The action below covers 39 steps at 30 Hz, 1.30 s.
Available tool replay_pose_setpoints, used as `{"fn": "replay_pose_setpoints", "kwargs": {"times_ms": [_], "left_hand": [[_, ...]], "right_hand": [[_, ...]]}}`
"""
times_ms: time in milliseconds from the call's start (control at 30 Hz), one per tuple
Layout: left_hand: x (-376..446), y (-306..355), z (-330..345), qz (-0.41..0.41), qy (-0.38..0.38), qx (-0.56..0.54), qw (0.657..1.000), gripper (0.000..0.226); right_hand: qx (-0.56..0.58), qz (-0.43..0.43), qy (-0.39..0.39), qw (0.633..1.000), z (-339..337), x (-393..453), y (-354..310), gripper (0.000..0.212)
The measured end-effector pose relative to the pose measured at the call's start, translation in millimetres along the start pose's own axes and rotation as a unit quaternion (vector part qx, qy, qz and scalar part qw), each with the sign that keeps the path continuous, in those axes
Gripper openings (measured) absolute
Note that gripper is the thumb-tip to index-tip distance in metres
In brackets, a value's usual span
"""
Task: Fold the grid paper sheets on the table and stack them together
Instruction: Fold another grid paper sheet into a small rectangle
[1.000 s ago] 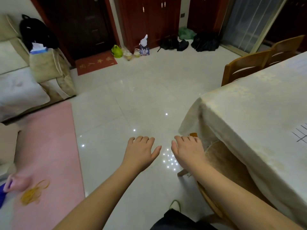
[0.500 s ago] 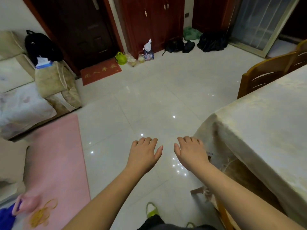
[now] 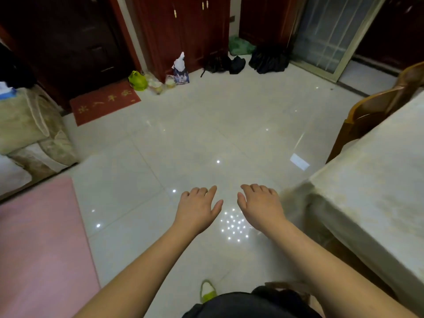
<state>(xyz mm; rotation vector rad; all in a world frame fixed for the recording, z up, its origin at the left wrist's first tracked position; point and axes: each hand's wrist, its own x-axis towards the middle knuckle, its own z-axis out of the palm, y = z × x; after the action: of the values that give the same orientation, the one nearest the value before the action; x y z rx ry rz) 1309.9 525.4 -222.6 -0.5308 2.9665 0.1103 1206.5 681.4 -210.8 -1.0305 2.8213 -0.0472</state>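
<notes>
No grid paper sheets are visible in the head view; their location cannot be told, and only a corner of the table [image 3: 376,180], covered with a pale cloth, is shown to the right of the right-hand fingers. No paper is seen on that visible part.

The left hand [image 3: 197,210] and right hand [image 3: 260,208] are held out palm-down over the tiled floor [image 3: 183,145], side by side but apart, with nothing gripped. Fingers of both hands are loosely extended and kept close together, thumbs angled inward toward each other; nothing is pinched. The table corner is just beside the right fingers, not touched as far as can be told.

Beyond the fingertips, a wooden chair [image 3: 371,113] is seen far right against the table. Ahead of the fingers, well apart, a red doormat [image 3: 104,102], a green bag [image 3: 137,81] and dark bags [image 3: 266,58] lie by the red cabinets [image 3: 183,26]. A pink mat [image 3: 39,249] is to the left of the left fingers, a sofa [image 3: 27,125] further left.

Progress judged: 0 folds shown, 0 sheets stacked, task apparently not started. All remains: the view and hands need to be turned to the tabletop, the sheets found, each folded, then stacked.
</notes>
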Motion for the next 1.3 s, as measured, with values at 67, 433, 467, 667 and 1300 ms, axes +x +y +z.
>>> {"fn": "replay_pose_setpoints", "kwargs": {"times_ms": [67,433,467,667,1300], "left_hand": [[21,-5,-2,0.011,-0.007,-0.005,1.0,0.06],[162,26,-26,0.113,-0.013,0.015,0.993,0.06],[178,31,-30,0.132,-0.024,0.021,0.991,0.06],[272,70,-63,0.184,-0.017,0.038,0.982,0.06],[528,160,-123,0.398,0.009,0.013,0.917,0.057]], "right_hand": [[-0.001,0.017,0.0,1.0,-1,14,2,0.048],[0.018,0.102,0.026,0.994,-6,110,68,0.057],[0.026,0.109,0.026,0.993,-6,122,77,0.056],[0.045,0.155,0.026,0.987,-30,182,135,0.053],[0.06,0.332,0.062,0.939,-94,330,267,0.05]]}}
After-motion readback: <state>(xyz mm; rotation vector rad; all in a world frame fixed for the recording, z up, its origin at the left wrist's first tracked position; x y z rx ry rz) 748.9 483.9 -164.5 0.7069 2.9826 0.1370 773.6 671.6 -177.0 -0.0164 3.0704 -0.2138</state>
